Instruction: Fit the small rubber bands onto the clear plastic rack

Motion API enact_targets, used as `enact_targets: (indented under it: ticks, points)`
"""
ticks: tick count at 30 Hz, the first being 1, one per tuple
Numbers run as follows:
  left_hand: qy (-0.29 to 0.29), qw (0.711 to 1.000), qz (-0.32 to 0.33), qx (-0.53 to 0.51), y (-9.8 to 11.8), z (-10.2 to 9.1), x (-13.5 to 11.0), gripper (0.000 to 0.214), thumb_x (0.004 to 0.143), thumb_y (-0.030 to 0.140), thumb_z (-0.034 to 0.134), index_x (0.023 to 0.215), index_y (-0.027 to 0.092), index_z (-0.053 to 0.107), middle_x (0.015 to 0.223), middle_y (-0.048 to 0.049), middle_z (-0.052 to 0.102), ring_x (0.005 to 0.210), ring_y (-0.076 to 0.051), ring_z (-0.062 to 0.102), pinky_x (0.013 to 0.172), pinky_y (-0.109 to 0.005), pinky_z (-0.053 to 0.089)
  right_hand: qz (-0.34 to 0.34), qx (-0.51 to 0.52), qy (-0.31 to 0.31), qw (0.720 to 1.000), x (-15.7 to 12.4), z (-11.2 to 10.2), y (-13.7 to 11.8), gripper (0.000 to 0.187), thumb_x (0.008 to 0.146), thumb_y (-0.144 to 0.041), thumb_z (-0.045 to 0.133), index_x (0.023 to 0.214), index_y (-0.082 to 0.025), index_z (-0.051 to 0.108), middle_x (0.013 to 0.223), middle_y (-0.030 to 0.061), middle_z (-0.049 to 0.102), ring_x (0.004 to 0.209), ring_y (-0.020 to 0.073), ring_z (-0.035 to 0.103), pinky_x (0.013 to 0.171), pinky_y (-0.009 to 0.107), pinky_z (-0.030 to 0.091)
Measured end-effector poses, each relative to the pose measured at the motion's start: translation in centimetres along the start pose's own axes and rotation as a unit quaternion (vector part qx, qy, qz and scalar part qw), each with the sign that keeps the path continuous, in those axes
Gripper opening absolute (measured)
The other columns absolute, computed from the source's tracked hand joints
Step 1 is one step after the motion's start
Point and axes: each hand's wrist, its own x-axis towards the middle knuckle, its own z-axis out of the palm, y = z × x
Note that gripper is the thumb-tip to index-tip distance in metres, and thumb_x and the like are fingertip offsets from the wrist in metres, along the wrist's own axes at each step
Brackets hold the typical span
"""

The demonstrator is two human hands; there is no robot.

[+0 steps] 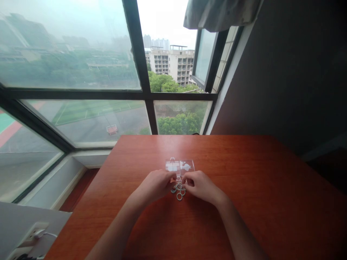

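Several small pale rings [179, 196] lie in a loose cluster on the reddish-brown table, some overlapping. My left hand [158, 184] comes in from the left, its thumb and fingers pinched together at the cluster's left edge. On the other side, my right hand [202, 186] curls thumb and forefinger together beside the rings. Whether either pinch has a ring in it is too small to tell. Just beyond the fingertips sits a clear plastic box [191, 163] with white contents or markings. My fingers partly cover its near edge and some rings.
The wooden table [244, 162] reaches to a large window with a dark frame [179, 96]; one pane stands open at the right. A dark wall [287, 79] rises on the right. At lower left is a wall socket [34, 233] with a plugged-in white cable.
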Motion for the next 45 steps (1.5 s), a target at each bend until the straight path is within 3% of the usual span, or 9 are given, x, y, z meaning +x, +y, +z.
enact_targets:
  ticks: [5, 17, 24, 33, 45]
  points:
    - [0.049, 0.994, 0.025, -0.093, 0.2, 0.5, 0.3, 0.013, 0.087, 0.027, 0.053, 0.083, 0.021, 0.064, 0.075, 0.0006, 0.066, 0.063, -0.011, 0.055, 0.057, -0.02, 0.034, -0.014, 0.014, 0.094, 0.995, 0.6, 0.1, 0.3, 0.005, 0.08, -0.021, 0.06, 0.08, -0.02, 0.064, 0.061, -0.0045, 0.055, 0.057, 0.0095, 0.049, 0.055, 0.019, 0.032]
    - [0.138, 0.975, 0.029, -0.172, -0.3, 1.6, 1.3, 0.01, 0.082, 0.017, 0.055, 0.078, 0.019, 0.064, 0.076, -0.0004, 0.062, 0.065, -0.01, 0.054, 0.06, -0.019, 0.039, -0.043, 0.025, 0.124, 0.991, 0.8, 0.3, 0.1, 0.006, 0.083, -0.023, 0.059, 0.083, -0.02, 0.065, 0.061, -0.0042, 0.056, 0.056, 0.0097, 0.049, 0.056, 0.02, 0.034]
    - [0.263, 0.958, -0.091, -0.069, -2.7, 2.0, 1.6, 0.011, 0.085, 0.024, 0.054, 0.081, 0.021, 0.064, 0.079, 0.0001, 0.061, 0.063, -0.011, 0.052, 0.06, -0.022, 0.037, 0.016, -0.053, 0.079, 0.995, 0.6, -0.3, 0.7, 0.011, 0.084, -0.023, 0.057, 0.081, -0.022, 0.067, 0.07, -0.0014, 0.065, 0.062, 0.0119, 0.055, 0.06, 0.022, 0.033]
    - [0.254, 0.957, -0.131, -0.054, -4.4, 2.7, 1.7, 0.013, 0.085, 0.028, 0.053, 0.086, 0.022, 0.065, 0.082, -0.0001, 0.063, 0.067, -0.013, 0.055, 0.06, -0.023, 0.039, 0.059, -0.11, 0.015, 0.992, 0.3, -0.4, 0.7, 0.014, 0.082, -0.022, 0.056, 0.081, -0.024, 0.07, 0.074, -0.0012, 0.069, 0.065, 0.0115, 0.057, 0.057, 0.021, 0.03]
    - [0.249, 0.96, -0.115, -0.056, -3.9, 2.3, 1.6, 0.015, 0.086, 0.028, 0.052, 0.086, 0.021, 0.065, 0.085, -0.0014, 0.063, 0.067, -0.013, 0.055, 0.061, -0.023, 0.039, 0.052, -0.114, 0.026, 0.992, 0.2, 0.1, 0.8, 0.011, 0.08, -0.02, 0.06, 0.071, -0.022, 0.066, 0.064, -0.0021, 0.063, 0.057, 0.0108, 0.054, 0.053, 0.022, 0.026]
